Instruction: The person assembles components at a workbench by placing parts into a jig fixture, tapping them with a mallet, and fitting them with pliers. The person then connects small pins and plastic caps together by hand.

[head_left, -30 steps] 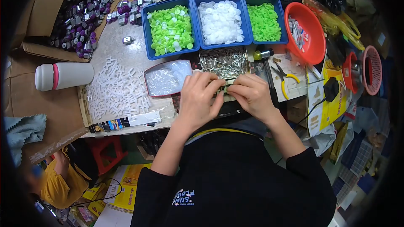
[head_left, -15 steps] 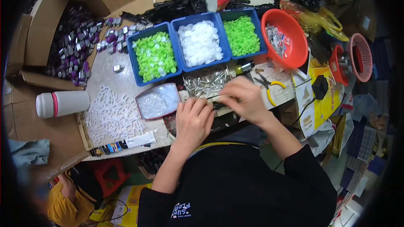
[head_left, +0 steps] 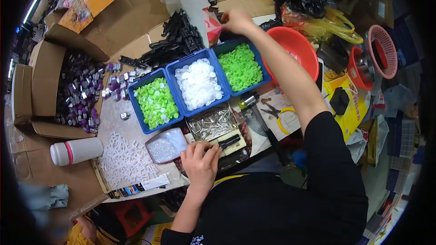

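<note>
My left hand [head_left: 200,162] rests with bent fingers at the left end of a cream fixture [head_left: 240,142] that holds a black part [head_left: 229,142]; whether the fingers grip anything is hidden. Just behind the fixture lies a tray of metal pins [head_left: 212,123]. My right hand [head_left: 236,21] is stretched far forward, beyond the blue bin of green pieces [head_left: 240,67], beside a red and white bag [head_left: 211,26]. Its fingers are bent near dark parts, and what they hold, if anything, is too small to tell.
Blue bins hold white discs [head_left: 199,84] and green pieces [head_left: 156,103]. Around them are black parts [head_left: 177,41], a red bowl [head_left: 293,50], yellow-handled pliers [head_left: 282,122], a hammer [head_left: 268,131], a white bottle [head_left: 77,150] and white clips [head_left: 125,159]. A person's arm [head_left: 86,227] shows lower left.
My right hand has left the fixture and reached forward past the bins. My left hand has stayed by the fixture, where the black part now shows. The camera view has turned and shifted.
</note>
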`<state>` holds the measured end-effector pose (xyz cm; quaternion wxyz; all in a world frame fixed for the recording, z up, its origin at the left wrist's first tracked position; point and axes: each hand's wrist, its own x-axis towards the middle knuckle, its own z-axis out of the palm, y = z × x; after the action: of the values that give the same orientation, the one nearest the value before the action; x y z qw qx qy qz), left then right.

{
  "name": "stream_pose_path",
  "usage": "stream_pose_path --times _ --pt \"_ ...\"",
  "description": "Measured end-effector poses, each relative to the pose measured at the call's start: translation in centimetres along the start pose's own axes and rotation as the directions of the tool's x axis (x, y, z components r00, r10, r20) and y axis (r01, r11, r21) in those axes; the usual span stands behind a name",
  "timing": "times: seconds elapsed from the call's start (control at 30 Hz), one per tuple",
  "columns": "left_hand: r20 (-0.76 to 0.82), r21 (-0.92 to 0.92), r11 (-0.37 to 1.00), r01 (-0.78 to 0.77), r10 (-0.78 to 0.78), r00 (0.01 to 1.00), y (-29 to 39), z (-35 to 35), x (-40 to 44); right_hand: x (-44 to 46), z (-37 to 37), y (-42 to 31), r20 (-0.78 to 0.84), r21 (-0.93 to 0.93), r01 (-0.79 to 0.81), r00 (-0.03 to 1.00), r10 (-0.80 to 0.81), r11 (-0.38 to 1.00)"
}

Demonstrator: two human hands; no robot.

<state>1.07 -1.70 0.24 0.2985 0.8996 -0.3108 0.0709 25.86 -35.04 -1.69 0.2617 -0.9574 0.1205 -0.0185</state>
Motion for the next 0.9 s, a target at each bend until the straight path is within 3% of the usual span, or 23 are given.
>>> stream_pose_path --times 0.03,0.1,0.17,0.23,0.3,0.37,0.43,0.47,0.53,0.6,0.63,0.7,0.73,0.77,0.8,0.87,0.9 --pt "0.009 0.012 1.000 -0.006 0.006 1.000 -0.1 -0.1 0.0 0.1 0.1 -1.0 0.043 -0.107 -0.044 0.998 0.049 0.993" --pt "0.019 0.030 0.999 -0.020 0.019 1.000 -0.2 -0.3 0.0 1.6 1.0 -0.4 0.078 -0.035 -0.064 0.995 0.066 0.997" --pt "0.062 0.004 1.000 -0.011 0.011 0.998 0.0 -0.8 0.1 1.9 0.7 0.3 -0.110 -0.214 -0.092 0.991 0.069 0.972" --pt "0.069 -0.011 1.000 -0.007 0.007 0.998 0.0 -0.9 0.1 2.1 -0.4 1.6 -0.117 -0.227 -0.084 0.991 0.059 0.970" --pt "0.072 -0.035 0.999 -0.003 0.005 0.997 0.0 -0.9 0.3 2.0 -1.9 3.1 0.024 -0.076 0.023 1.000 -0.021 0.997" --pt "0.091 -0.042 0.999 -0.010 0.014 0.996 0.0 -1.0 0.5 1.0 -2.5 4.0 0.019 -0.033 0.083 0.996 -0.082 0.996" --pt "0.098 -0.045 0.999 -0.006 0.011 0.995 0.0 -0.9 0.5 -0.3 -3.0 3.6 0.054 0.222 0.192 0.977 -0.208 0.956" --pt "0.107 -0.047 0.999 -0.010 0.015 0.994 -0.1 -0.9 0.5 -0.4 -2.9 3.4 0.056 0.223 0.195 0.976 -0.212 0.955" --pt "0.114 -0.050 0.999 -0.011 0.017 0.993 0.0 -1.2 0.7 -0.3 -2.4 3.5 -0.057 0.214 0.216 0.976 -0.208 0.953" --pt "0.133 -0.052 0.999 -0.009 0.016 0.991 0.1 -1.4 0.5 0.5 -2.2 3.5 -0.115 0.445 0.271 0.962 -0.246 0.854" --pt "0.108 -0.048 0.999 -0.019 0.024 0.994 0.1 -1.5 0.4 -0.1 -2.5 3.2 -0.206 0.490 0.235 0.967 -0.150 0.840" --pt "0.058 -0.053 0.998 -0.035 0.038 0.998 -0.1 -2.0 0.2 0.3 -3.2 3.6 -0.488 0.486 0.373 0.866 -0.108 0.790" --pt "0.017 -0.060 0.998 -0.007 0.008 1.000 -0.5 -2.4 0.0 -2.3 -5.1 1.0 -0.501 0.756 0.465 0.864 -0.049 0.461" --pt "-0.024 -0.068 0.997 0.025 -0.026 0.999 -1.1 -2.9 -0.4 -3.1 -6.6 2.1 -0.503 0.725 0.463 0.862 -0.067 0.510" --pt "-0.068 -0.061 0.994 0.088 -0.092 0.993 -2.1 -3.5 -1.1 -5.4 -8.1 1.9 -0.479 0.619 0.339 0.878 -0.002 0.708" --pt "-0.173 -0.026 0.974 0.226 -0.227 0.958 -4.6 -4.4 -2.4 -7.4 -8.3 5.8 -0.604 0.111 0.472 0.731 -0.317 0.875" --pt "-0.215 -0.001 0.965 0.261 -0.255 0.943 -5.6 -5.1 -2.9 -9.2 -8.0 7.1 -0.516 0.165 0.413 0.810 -0.278 0.896"
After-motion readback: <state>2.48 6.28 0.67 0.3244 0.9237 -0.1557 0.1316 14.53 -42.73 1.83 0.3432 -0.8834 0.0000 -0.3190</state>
